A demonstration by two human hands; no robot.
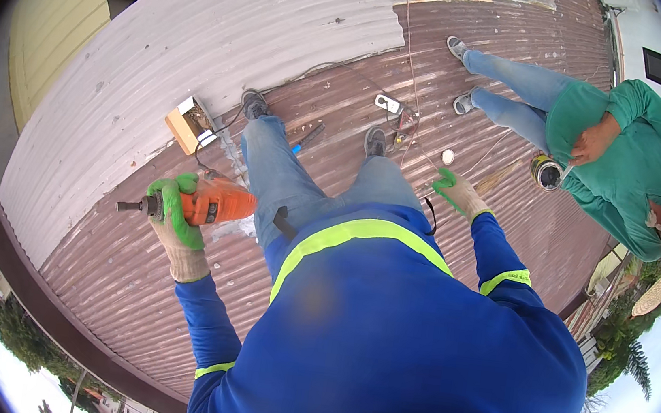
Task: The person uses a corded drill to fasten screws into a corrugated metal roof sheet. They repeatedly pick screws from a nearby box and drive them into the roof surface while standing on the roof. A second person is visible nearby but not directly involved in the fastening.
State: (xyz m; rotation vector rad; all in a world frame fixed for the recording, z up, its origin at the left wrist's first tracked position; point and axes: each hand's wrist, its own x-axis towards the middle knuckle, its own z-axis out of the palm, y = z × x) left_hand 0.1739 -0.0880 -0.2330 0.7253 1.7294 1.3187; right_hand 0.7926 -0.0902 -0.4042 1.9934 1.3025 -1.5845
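Blue shirt (pixel 414 330) nearest, an orange power tool (pixel 223 201) runs through the gripping left hand (pixel 174 217), right hand (pixel 462 195) half-spread.

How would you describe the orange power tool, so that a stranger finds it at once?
Above the brown corrugated roof, find the blue top, then that person's left hand in a green-and-cream glove. It grips the orange power tool, whose dark tip points to the picture's left. Unlike the open box nearby, it is vivid orange and hand-held.
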